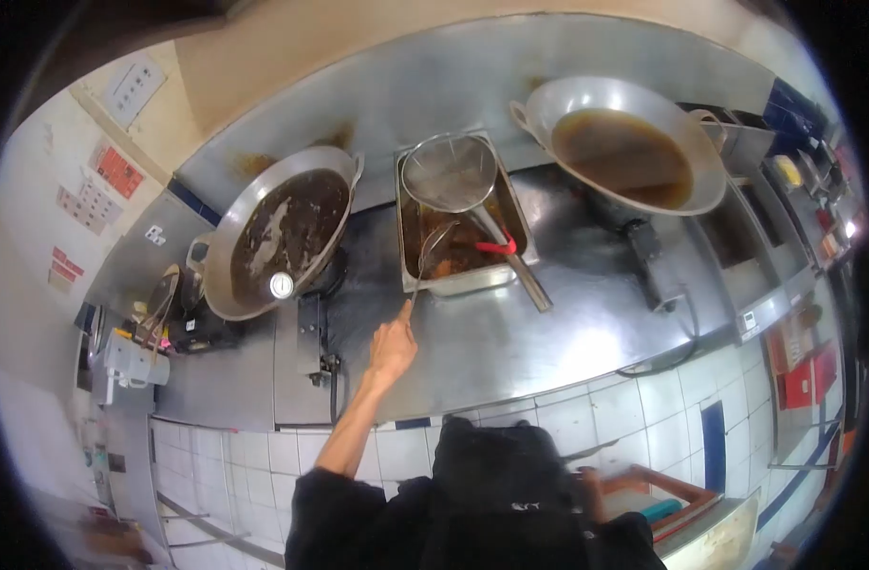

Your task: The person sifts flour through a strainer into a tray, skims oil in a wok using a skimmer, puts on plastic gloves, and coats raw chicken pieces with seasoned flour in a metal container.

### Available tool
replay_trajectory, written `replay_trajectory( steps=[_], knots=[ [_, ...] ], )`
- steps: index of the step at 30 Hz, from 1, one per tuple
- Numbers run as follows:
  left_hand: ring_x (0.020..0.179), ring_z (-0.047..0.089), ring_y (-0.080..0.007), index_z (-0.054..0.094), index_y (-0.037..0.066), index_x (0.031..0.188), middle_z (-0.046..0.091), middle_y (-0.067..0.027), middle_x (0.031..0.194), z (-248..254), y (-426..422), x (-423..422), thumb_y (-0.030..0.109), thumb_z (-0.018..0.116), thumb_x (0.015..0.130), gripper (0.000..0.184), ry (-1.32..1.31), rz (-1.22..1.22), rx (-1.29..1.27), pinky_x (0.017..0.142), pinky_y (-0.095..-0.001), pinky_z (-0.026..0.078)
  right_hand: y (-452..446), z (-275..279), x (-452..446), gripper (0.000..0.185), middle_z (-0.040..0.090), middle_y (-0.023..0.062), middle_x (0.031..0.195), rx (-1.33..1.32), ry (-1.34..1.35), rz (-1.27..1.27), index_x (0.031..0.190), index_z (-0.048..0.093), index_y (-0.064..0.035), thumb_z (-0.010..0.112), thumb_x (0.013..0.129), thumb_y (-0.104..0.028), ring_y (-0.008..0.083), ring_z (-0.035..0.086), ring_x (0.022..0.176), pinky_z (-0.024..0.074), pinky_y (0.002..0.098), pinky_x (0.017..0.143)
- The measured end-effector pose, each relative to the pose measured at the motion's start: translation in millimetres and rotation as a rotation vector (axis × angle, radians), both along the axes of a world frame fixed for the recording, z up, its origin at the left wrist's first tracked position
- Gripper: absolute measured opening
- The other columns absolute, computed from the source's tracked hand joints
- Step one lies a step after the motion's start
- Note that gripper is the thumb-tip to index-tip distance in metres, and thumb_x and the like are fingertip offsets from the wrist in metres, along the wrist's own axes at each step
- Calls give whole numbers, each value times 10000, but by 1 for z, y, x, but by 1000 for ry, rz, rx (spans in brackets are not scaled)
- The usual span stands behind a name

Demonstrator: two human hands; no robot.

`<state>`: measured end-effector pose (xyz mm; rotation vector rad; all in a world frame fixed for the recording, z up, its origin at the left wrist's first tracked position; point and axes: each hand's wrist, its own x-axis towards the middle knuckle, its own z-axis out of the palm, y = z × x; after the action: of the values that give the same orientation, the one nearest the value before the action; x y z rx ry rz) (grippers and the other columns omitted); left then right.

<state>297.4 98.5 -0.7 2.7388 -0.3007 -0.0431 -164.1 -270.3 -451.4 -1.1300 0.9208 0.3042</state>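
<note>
My left hand (394,348) is closed around the thin handle of a skimmer (438,249) with a rounded wire-like head. That head rests inside a rectangular metal pan (526,217) holding brown liquid and reddish-brown bits. Across the pan lies a large round mesh strainer (451,171), its bare metal handle reaching over the near rim toward me. A red band (496,248) is around that handle. Of my right arm, only a blurred part (591,492) shows beside my dark clothing; its fingers cannot be made out.
To the left, a wok (218,275) holds dark oil with pale foam, and a dial thermometer (281,285) sits at its near edge. Another wok (705,180) with brown oil stands on the right. The steel counter (510,351) runs between them. Behind me is an orange-edged crate (705,499).
</note>
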Motion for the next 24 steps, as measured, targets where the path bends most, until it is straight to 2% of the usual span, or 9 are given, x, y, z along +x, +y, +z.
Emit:
replay_trajectory(
  steps=[6,9,12,14,18,20,21,22,24],
  knots=[
    [850,608,-498,460,88,1375,636,-301,875,3,2,-1,103,448,904,472,25,34,5,805,-555,488,-16,-30,62,362,644,128,1014,99,165,-15,1180,556,-104,579,888,-317,334,641,823,542,525,679],
    [834,609,-504,450,107,1387,640,-298,868,-10,12,9,93,439,898,489,89,70,25,803,-561,486,-27,-79,74,408,642,186,1020,-215,-167,312,1154,538,-20,567,903,-341,352,653,858,573,516,654],
    [757,626,-486,442,71,1391,646,-287,831,-4,30,15,61,468,863,529,91,20,-3,755,-549,498,-13,-16,105,471,617,255,1057,-8,-183,93,1199,500,33,545,919,-343,408,649,915,583,548,666],
    [752,620,-486,435,66,1393,637,-292,821,8,47,9,56,467,862,532,25,54,-134,751,-553,491,-15,-17,117,495,608,269,1080,-41,-278,203,1219,485,40,490,940,-368,425,644,918,577,560,703],
    [748,608,-474,425,53,1392,609,-305,799,96,107,-6,59,463,880,514,-107,65,-429,732,-546,470,9,25,149,476,629,256,1026,12,-62,255,1194,500,30,432,951,-374,398,659,843,575,524,658],
    [689,627,-439,462,100,1382,624,-277,779,121,154,-1,69,465,915,468,-284,126,-462,640,-435,490,30,41,162,407,649,241,956,117,-66,215,1148,524,29,462,941,-316,374,675,760,586,484,576],
    [613,649,-320,457,101,1391,622,-234,706,135,182,4,77,464,925,466,-302,167,-447,610,-382,490,42,61,166,393,652,237,956,49,28,242,1155,525,18,455,943,-305,373,675,762,579,488,574],
    [759,622,-440,453,97,1382,581,-308,830,143,212,15,94,456,921,460,-286,235,-502,680,-459,483,57,78,174,379,654,233,955,-19,121,264,1161,526,7,447,945,-294,373,675,765,573,492,571],
    [846,628,-439,486,72,1350,598,-312,909,156,276,43,83,442,919,433,-262,359,-422,760,-449,485,76,71,185,363,658,227,954,-53,156,263,1164,528,-19,457,940,-296,374,676,778,564,484,564]
  ],
)
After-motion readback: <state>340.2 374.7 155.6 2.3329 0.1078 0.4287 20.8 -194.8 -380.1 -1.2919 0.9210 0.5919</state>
